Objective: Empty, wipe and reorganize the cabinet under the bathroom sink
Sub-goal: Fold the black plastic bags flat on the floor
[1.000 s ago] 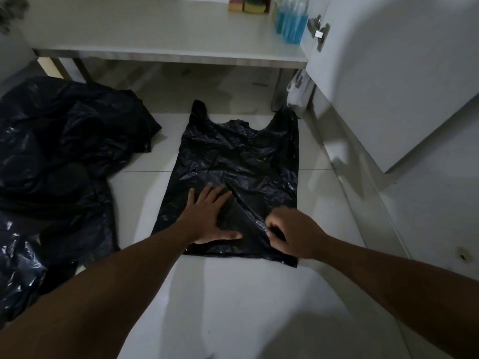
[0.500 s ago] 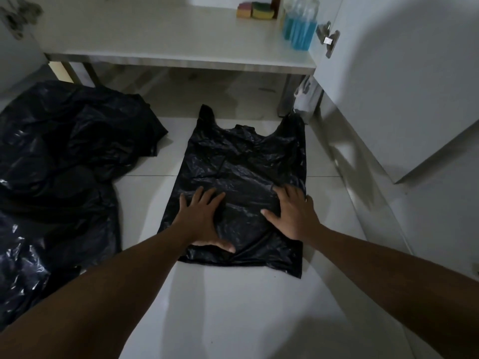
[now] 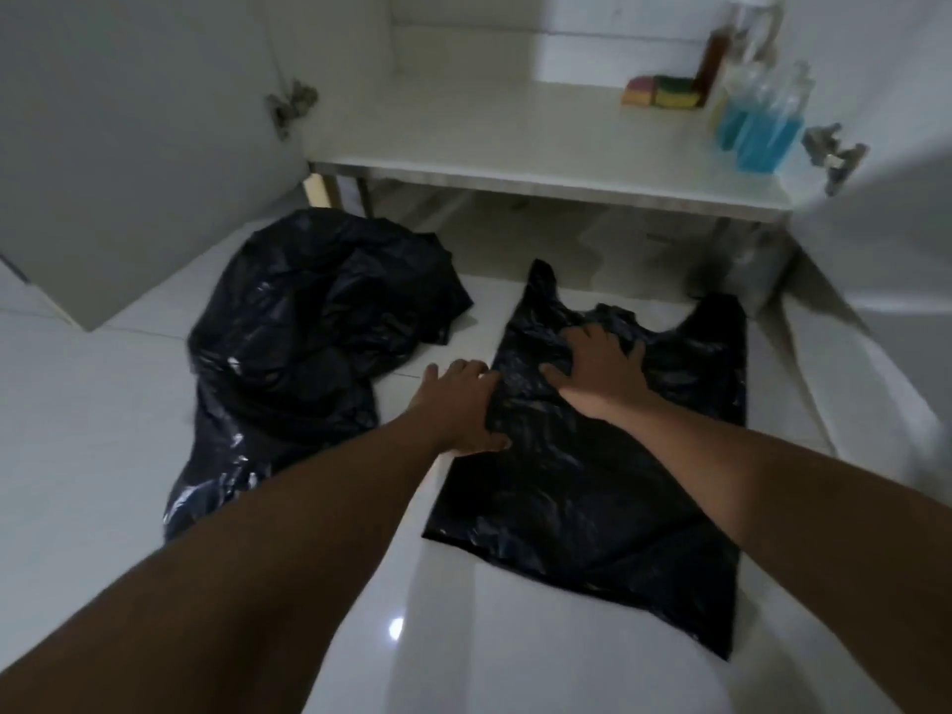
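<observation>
The white tiled floor [image 3: 103, 456] carries everything and is bare along its near and left edges. Both forearms cross it and are cut off by the frame's bottom edge.

Two open white cabinet doors, one left [image 3: 129, 146] and one right [image 3: 901, 121], run out of frame. Between them the white cabinet base shelf [image 3: 489, 141] stands raised off the floor, with a dim gap beneath it that is hard to read.

A crumpled heap of glossy black plastic bags [image 3: 319, 322] lies at the floor's left, just beside the left forearm.

The flat black plastic handle bag [image 3: 592, 497] lies spread on the floor in front of the shelf, its handles toward the cabinet. Part of its right side is hidden under the right forearm.

The right hand [image 3: 600, 371] presses palm down on the bag's upper part, fingers spread. The left hand [image 3: 458, 404] lies flat with straight fingers at the bag's left edge, mostly on tile.

Clear bottles of blue liquid [image 3: 762, 131] crowd the shelf's right end, with blurred yellow sponges [image 3: 662, 92] beside them toward the back.
</observation>
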Demonstrator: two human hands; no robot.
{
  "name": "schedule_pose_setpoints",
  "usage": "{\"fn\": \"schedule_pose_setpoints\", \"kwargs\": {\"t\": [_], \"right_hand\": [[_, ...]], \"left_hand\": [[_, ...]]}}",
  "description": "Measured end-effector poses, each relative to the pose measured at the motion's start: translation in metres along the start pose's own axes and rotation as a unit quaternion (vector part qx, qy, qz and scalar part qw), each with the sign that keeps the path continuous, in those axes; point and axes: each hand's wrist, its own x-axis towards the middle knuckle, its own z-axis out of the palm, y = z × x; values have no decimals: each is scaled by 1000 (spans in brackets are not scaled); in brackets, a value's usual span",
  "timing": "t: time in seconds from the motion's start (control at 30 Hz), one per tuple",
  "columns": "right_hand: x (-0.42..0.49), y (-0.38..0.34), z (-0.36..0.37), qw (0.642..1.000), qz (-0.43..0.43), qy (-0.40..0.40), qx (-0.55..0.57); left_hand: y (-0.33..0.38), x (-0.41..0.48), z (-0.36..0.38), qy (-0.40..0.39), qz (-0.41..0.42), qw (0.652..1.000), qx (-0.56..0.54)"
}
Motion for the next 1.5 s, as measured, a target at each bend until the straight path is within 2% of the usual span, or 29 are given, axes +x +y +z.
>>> {"fn": "schedule_pose_setpoints", "kwargs": {"t": [0.07, 0.13, 0.27, 0.33, 0.43, 0.57, 0.7, 0.83, 0.9, 1.03, 1.13, 1.27, 1.37, 1.43, 1.5], "right_hand": [[21, -35, -22, 998, -70, 1, 0], [36, -67, -47, 994, -101, -20, 22], [63, -135, -78, 985, -158, -53, 45], [75, -169, -74, 982, -165, -67, 69], [77, -219, -47, 979, -153, -89, 104], [62, -270, 0, 964, -155, -138, 164], [51, -299, 18, 953, -107, -129, 252], [49, -317, 28, 945, -45, -125, 299], [51, -321, 26, 936, -28, -118, 330], [56, -322, 16, 906, 7, -85, 415], [60, -322, -3, 863, 57, -71, 496], [66, -308, -46, 804, 98, -35, 585], [68, -290, -76, 735, 140, -105, 655], [67, -278, -96, 721, 142, -111, 669], [64, -266, -113, 729, 140, -89, 664]], "left_hand": [[-33, 2, -23, 22, -46, 998, 30], [-68, -6, -57, 34, -75, 995, 61], [-142, -31, -124, 11, -122, 988, 96], [-177, -39, -137, 28, -177, 982, 54], [-218, -47, -117, 82, -255, 963, -31], [-249, -58, -79, 105, -303, 943, -85], [-257, -64, -62, 108, -380, 902, -174], [-273, -67, -50, 139, -407, 855, -291], [-275, -70, -57, 173, -402, 848, -300], [-261, -77, -76, 224, -353, 857, -303], [-251, -79, -94, 277, -323, 838, -341], [-231, -79, -124, 342, -202, 848, -351], [-202, -77, -146, 292, -92, 880, -363], [-181, -76, -157, 246, -52, 886, -390], [-166, -72, -164, 243, -56, 859, -448]]}}
